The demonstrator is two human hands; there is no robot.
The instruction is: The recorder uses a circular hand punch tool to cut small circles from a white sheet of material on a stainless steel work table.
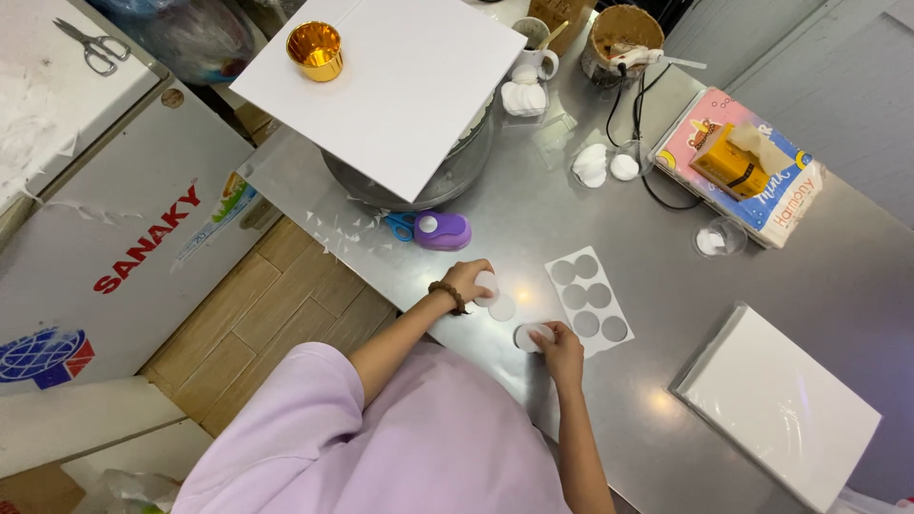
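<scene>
Left hand [468,281] clenched round white paper disc [486,283], frame centre; right hand [562,345] pinching second disc [529,336] just below. Loose disc [502,307] between hands judged likely brushed off steel table [666,419] edge by wrist.

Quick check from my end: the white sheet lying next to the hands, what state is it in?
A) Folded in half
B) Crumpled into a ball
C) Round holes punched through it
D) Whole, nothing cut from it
C: the white sheet lies flat on the metal table with several round holes in it, just beyond the right hand, which holds a white paper disc.
</scene>
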